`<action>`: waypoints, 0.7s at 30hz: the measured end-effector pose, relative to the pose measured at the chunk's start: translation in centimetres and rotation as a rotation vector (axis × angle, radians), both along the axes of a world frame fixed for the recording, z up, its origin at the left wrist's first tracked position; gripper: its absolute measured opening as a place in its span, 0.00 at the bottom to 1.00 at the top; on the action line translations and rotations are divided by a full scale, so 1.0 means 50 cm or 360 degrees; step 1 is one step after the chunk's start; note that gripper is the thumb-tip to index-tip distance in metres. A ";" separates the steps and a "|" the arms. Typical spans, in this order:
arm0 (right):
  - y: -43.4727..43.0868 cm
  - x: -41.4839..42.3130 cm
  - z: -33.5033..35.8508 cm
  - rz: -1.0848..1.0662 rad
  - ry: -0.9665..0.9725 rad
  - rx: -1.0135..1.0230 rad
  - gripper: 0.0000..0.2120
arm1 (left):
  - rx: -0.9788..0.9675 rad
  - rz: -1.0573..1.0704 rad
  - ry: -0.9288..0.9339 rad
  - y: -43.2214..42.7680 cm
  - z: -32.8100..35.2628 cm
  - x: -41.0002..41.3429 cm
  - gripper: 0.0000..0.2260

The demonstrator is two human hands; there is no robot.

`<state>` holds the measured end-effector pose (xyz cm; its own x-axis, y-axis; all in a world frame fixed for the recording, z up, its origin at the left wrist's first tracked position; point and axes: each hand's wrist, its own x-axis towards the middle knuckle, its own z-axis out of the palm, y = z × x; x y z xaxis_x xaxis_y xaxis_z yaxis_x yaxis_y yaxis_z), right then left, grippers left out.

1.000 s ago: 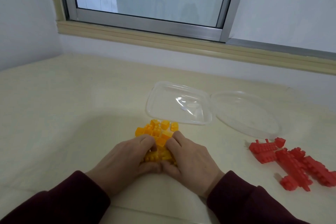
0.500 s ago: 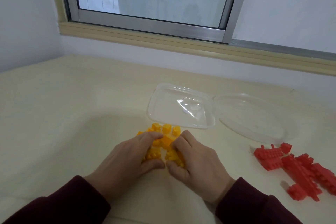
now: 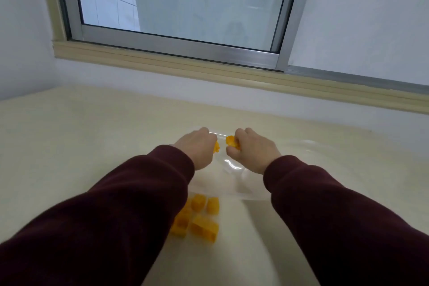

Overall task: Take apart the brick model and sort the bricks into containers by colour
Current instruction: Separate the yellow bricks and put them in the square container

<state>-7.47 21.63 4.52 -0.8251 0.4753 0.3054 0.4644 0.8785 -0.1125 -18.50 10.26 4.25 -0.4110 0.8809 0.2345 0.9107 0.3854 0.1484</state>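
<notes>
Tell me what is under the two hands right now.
Under the left hand and right hand, each gripping orange bricks, lies the clear container. Its visible floor looks bare; the hands and sleeves cover the rest.

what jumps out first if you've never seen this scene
Two hands reach out mid-table, the left hand and right hand each gripping yellow bricks above a clear container. Nearer the camera, loose yellow bricks lie on the table between the sleeves. A big window fills the top.
</notes>
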 end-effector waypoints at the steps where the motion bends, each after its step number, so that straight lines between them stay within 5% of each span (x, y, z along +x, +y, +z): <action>1: 0.006 -0.013 -0.009 -0.0003 -0.0036 0.0015 0.15 | -0.0020 -0.0005 0.0014 0.012 -0.008 -0.006 0.12; 11: 0.028 -0.054 -0.063 -0.0023 -0.0059 0.0088 0.14 | -0.0026 0.0033 0.0129 0.046 -0.041 -0.037 0.10; 21: 0.009 -0.026 -0.030 -0.0157 -0.0270 -0.0114 0.25 | 0.0071 -0.0013 -0.0041 0.008 -0.022 -0.032 0.20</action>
<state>-8.79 22.06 3.02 -0.8103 0.5718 0.1285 0.5652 0.8204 -0.0862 -20.08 10.66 3.17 -0.4101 0.8732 0.2633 0.9095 0.3702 0.1890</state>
